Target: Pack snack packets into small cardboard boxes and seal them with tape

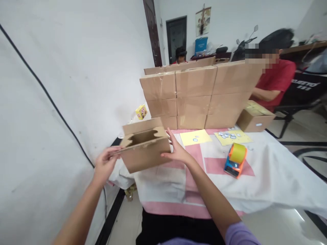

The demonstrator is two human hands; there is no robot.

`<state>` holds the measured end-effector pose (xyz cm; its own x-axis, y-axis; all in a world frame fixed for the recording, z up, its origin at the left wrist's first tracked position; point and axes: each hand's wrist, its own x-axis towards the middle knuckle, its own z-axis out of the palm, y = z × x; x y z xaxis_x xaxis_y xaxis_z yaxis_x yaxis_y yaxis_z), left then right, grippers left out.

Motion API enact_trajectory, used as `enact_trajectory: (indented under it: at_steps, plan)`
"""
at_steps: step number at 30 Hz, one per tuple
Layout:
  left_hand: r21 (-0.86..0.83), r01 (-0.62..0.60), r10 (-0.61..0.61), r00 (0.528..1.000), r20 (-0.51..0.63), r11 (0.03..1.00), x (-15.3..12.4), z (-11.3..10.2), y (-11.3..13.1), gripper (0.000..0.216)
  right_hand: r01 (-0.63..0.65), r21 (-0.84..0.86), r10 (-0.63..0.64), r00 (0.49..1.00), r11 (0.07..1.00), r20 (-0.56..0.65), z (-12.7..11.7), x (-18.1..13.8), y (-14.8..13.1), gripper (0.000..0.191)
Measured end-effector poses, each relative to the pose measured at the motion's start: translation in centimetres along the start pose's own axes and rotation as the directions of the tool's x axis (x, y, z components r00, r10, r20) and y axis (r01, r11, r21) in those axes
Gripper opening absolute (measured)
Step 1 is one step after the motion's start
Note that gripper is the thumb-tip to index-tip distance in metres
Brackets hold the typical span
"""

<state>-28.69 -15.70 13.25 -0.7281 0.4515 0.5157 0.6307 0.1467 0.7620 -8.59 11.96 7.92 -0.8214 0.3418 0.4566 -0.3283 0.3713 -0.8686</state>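
Between my hands is a small brown cardboard box [146, 154], tilted, its top flaps partly unfolded and a gap showing in the opening. My left hand [107, 160] pinches the flap edge at the box's left side. With fingers and thumb spread, my right hand [176, 148] rests against the right side of the box. A tape dispenser [235, 160] in orange and blue, with a yellow roll, lies on the cloth to the right. Two yellow sheets [195, 137] lie behind it, and the right-hand one carries several small white labels [230, 135].
Closed cardboard boxes [195, 81] stand stacked along the table's far side. Another box [255, 117] stands at their right end. A small yellow carton [141, 111] is by the wall. A person in a red shirt [278, 78] sits at the right; another is behind the stack.
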Motion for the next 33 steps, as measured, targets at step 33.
enact_trajectory:
  at_steps: [33]
  plan:
    - [0.134,0.062,-0.112,0.905,0.411,0.989,-5.9,11.8,-2.8,0.071,0.158,-0.535,-0.118,0.987,0.83,0.108,-7.2,-5.9,-5.8,0.046]
